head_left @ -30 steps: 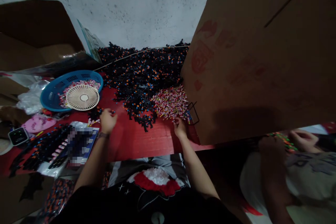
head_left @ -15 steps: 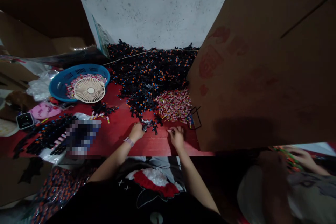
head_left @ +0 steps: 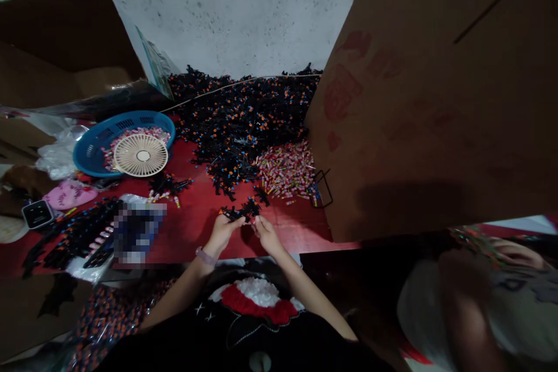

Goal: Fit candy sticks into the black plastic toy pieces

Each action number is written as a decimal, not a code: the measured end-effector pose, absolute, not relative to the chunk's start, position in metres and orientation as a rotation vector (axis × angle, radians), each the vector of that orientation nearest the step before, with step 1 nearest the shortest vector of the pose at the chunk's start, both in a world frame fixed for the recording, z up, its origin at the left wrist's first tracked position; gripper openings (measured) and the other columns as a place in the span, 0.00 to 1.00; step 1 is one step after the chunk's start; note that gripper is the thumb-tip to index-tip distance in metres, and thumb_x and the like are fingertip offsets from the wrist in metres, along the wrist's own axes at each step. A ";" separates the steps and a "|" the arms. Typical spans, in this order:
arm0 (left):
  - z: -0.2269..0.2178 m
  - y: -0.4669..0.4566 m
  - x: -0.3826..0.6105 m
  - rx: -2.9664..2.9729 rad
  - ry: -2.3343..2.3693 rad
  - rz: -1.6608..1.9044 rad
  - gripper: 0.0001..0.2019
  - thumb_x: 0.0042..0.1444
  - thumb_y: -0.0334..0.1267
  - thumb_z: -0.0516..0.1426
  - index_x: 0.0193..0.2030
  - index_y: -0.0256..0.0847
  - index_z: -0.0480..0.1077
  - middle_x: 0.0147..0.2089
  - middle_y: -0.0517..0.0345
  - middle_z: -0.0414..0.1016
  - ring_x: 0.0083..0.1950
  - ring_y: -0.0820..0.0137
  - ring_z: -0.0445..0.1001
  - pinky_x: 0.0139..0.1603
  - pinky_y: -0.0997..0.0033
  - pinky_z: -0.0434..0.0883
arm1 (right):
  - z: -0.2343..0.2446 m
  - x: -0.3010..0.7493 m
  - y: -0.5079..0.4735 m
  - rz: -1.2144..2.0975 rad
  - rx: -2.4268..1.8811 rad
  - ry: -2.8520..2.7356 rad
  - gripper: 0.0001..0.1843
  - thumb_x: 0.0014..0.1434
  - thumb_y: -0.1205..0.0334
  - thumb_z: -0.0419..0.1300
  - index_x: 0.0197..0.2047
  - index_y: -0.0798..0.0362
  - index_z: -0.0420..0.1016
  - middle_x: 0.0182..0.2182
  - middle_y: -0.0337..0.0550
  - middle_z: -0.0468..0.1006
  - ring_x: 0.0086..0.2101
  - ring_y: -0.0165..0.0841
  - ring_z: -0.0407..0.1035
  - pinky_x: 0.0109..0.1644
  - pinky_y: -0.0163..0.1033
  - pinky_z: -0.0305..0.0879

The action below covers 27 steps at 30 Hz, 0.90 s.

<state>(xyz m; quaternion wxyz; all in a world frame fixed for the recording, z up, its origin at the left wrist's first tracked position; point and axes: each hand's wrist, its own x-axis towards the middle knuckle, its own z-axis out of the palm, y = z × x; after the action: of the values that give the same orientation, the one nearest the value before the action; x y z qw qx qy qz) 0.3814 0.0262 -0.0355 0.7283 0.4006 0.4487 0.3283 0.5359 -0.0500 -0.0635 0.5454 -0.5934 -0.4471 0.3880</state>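
Black plastic pieces (head_left: 242,211), a small tangled cluster, are now being held at 6 o'clock of the big black pile (head_left: 244,122), seemingly just clear of the red tabletop (head_left: 192,226) where they were lying half a second ago. Left hand (head_left: 222,232) and right hand (head_left: 267,235), well apart one second back, are meeting at the cluster, fingertips of both pinching it from either side. Right hand is no longer touching the pink-and-white pile (head_left: 288,168), now at its 1 o'clock.

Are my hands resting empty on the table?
No, the left hand and right hand together pinch a black piece above the red table.
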 end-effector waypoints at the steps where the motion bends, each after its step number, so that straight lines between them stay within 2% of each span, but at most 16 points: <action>1: -0.031 0.025 0.382 0.895 0.984 0.764 0.27 0.35 0.50 0.83 0.37 0.37 0.82 0.38 0.51 0.88 0.40 0.63 0.85 0.51 0.61 0.83 | -0.058 0.537 -0.051 0.957 -1.388 -1.036 0.42 0.71 0.16 0.45 0.36 0.47 0.73 0.25 0.38 0.73 0.26 0.34 0.65 0.28 0.38 0.66; 3: -0.020 0.023 0.383 0.964 0.983 0.837 0.25 0.36 0.49 0.83 0.36 0.37 0.82 0.36 0.54 0.87 0.39 0.64 0.84 0.49 0.63 0.82 | -0.045 0.540 -0.054 1.059 -1.333 -0.959 0.41 0.68 0.14 0.51 0.35 0.47 0.72 0.24 0.36 0.70 0.24 0.32 0.62 0.26 0.36 0.62; 6: 0.002 0.020 0.383 1.117 0.985 0.908 0.22 0.39 0.47 0.82 0.34 0.38 0.82 0.34 0.55 0.86 0.37 0.64 0.84 0.46 0.64 0.81 | -0.024 0.543 -0.061 1.168 -1.267 -0.862 0.40 0.63 0.14 0.59 0.34 0.46 0.70 0.24 0.34 0.66 0.25 0.32 0.60 0.27 0.36 0.62; 12: 0.036 0.014 0.383 1.249 0.960 0.956 0.19 0.40 0.48 0.81 0.32 0.41 0.81 0.33 0.53 0.86 0.38 0.61 0.85 0.47 0.62 0.82 | 0.008 0.548 -0.068 1.091 -1.284 -0.938 0.40 0.67 0.16 0.56 0.29 0.46 0.64 0.22 0.32 0.61 0.25 0.31 0.56 0.29 0.37 0.57; 14: 0.043 0.011 0.382 1.270 0.977 0.978 0.19 0.40 0.48 0.81 0.32 0.42 0.81 0.34 0.53 0.86 0.39 0.60 0.85 0.48 0.61 0.82 | 0.016 0.548 -0.071 1.028 -1.300 -1.005 0.39 0.70 0.19 0.54 0.29 0.47 0.65 0.23 0.34 0.63 0.26 0.32 0.58 0.31 0.38 0.60; 16: 0.048 0.008 0.382 1.271 0.989 0.996 0.19 0.41 0.47 0.81 0.32 0.42 0.81 0.34 0.53 0.86 0.39 0.60 0.85 0.49 0.60 0.82 | 0.023 0.546 -0.074 0.929 -1.326 -1.067 0.37 0.75 0.23 0.52 0.32 0.47 0.70 0.26 0.37 0.69 0.29 0.35 0.64 0.37 0.40 0.66; 20: 0.049 0.000 0.383 1.228 0.985 1.055 0.18 0.43 0.47 0.80 0.32 0.42 0.80 0.34 0.53 0.86 0.39 0.60 0.85 0.48 0.61 0.83 | 0.029 0.537 -0.079 0.735 -1.348 -1.182 0.31 0.82 0.35 0.47 0.43 0.48 0.81 0.39 0.47 0.82 0.43 0.42 0.76 0.50 0.45 0.74; 23: 0.047 -0.005 0.383 1.224 1.019 1.091 0.17 0.45 0.47 0.79 0.33 0.42 0.80 0.34 0.52 0.86 0.39 0.60 0.86 0.47 0.62 0.84 | 0.026 0.532 -0.081 0.625 -1.379 -1.251 0.29 0.84 0.41 0.45 0.48 0.48 0.83 0.43 0.50 0.84 0.47 0.44 0.77 0.55 0.48 0.74; 27: 0.046 -0.012 0.379 1.243 1.073 1.098 0.16 0.46 0.47 0.78 0.33 0.43 0.81 0.34 0.52 0.86 0.39 0.59 0.86 0.46 0.62 0.83 | 0.018 0.527 -0.083 0.620 -1.398 -1.262 0.29 0.84 0.43 0.44 0.48 0.47 0.82 0.42 0.50 0.83 0.45 0.44 0.76 0.53 0.48 0.74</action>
<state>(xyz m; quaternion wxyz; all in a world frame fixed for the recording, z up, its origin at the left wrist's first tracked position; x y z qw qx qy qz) 0.3793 -0.0120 0.0459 0.5507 0.5252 0.4535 0.4640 0.5270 -0.0835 0.0181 0.5477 -0.5899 -0.5326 0.2616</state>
